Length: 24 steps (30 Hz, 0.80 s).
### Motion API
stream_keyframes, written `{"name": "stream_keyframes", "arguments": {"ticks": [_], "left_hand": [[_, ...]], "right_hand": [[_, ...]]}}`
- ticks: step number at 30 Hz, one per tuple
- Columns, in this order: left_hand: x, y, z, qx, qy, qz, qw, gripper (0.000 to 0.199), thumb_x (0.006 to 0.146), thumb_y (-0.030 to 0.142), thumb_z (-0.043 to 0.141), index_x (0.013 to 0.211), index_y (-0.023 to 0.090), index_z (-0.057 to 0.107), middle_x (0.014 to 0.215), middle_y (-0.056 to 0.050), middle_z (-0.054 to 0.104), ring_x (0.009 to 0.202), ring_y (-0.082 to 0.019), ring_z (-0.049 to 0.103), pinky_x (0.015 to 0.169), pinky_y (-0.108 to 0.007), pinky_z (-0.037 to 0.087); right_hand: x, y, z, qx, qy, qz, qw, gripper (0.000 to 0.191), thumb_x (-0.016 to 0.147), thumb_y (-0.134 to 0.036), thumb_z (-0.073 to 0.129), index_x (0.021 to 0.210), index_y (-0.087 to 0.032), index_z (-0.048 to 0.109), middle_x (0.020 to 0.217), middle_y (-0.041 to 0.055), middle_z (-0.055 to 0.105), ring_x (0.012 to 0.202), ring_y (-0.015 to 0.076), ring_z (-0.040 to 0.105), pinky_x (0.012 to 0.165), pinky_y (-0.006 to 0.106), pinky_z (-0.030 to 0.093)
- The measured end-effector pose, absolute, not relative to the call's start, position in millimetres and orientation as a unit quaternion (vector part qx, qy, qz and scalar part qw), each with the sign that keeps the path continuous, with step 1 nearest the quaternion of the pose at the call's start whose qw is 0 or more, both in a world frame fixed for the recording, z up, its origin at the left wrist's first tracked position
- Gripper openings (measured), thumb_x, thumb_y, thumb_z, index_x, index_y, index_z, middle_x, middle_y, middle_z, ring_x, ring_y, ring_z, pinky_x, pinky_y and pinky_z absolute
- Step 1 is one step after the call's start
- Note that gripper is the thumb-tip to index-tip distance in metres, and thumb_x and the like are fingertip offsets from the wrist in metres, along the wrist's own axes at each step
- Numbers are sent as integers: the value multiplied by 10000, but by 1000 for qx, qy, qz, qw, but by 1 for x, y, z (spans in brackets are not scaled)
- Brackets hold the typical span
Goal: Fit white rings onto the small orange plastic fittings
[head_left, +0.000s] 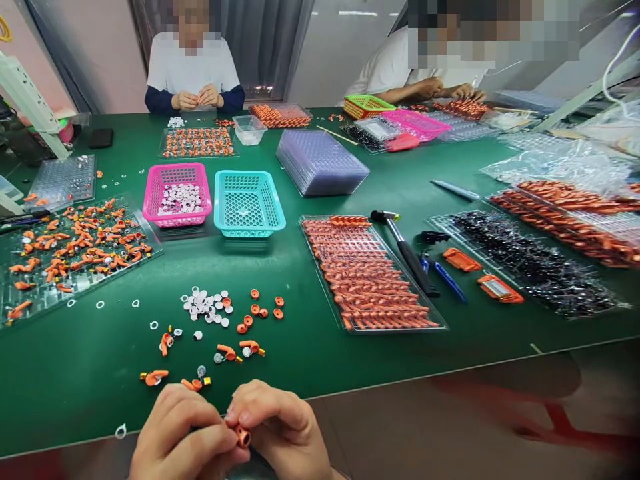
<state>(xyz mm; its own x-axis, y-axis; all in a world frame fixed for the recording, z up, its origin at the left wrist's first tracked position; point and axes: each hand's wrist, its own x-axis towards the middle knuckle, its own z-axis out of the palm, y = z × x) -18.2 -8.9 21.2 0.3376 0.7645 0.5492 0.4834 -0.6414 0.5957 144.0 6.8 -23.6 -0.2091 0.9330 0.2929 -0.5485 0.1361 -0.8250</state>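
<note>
At the table's front edge, my left hand (187, 437) and my right hand (280, 423) meet, fingertips closed on a small orange part (243, 436) with a dark round opening. Just beyond them lie orange pieces with gold-coloured ends, such as one (156, 377) at the left and one (227, 352) farther right. A pile of white discs (205, 305) sits farther back, beside several loose orange caps (279, 313). White rings are scattered to the left, one (121, 431) near the table edge.
Behind are a pink basket (177, 217) holding white discs and a turquoise basket (250, 230). Trays of orange parts stand left (75, 247) and right (370, 273), with a hammer (413, 257) beside the right one. Two people work across the green table (325, 373).
</note>
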Motion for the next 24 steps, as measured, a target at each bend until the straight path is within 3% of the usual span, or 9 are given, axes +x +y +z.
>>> {"name": "stream_keyframes", "arguments": {"ticks": [4,8,13,17,21,24], "left_hand": [[-21,-7,20,761,434,403,266,132,856,147,702,961,216,663,765,-15,657,663,-152,617,601,-225,517],[-20,-3,17,625,502,392,450,180,807,335,763,968,271,713,778,6,730,679,-159,681,630,-200,546],[-16,-5,15,429,545,385,609,241,720,425,818,834,222,756,706,-5,711,683,-165,655,656,-214,537],[-19,-6,15,414,543,380,625,221,744,406,803,799,194,775,723,-26,702,669,-163,638,611,-213,514],[-25,-4,15,491,535,383,571,127,798,353,763,816,231,793,741,-24,713,682,-157,649,623,-199,516],[-28,-1,14,547,507,399,534,82,833,305,731,831,250,792,734,-20,722,671,-146,666,610,-177,519]], "right_hand": [[149,5,-23,-239,-486,618,570,211,880,-174,700,1016,-322,764,818,28,725,746,152,648,695,261,515],[152,5,-24,-285,-419,670,543,118,881,-210,707,947,-294,757,828,5,662,737,118,625,671,207,504],[149,5,-26,-303,-349,716,523,55,873,-254,725,927,-257,719,833,-16,634,700,84,609,663,169,502],[149,4,-25,-305,-345,724,513,91,859,-269,741,936,-230,710,843,3,645,751,109,621,698,197,513],[153,8,-27,-285,-335,765,469,265,828,-319,776,1069,-231,711,890,23,683,791,121,627,750,226,510],[155,12,-31,-246,-311,813,426,329,797,-319,805,1103,-231,721,884,18,695,739,100,628,707,209,507]]}}
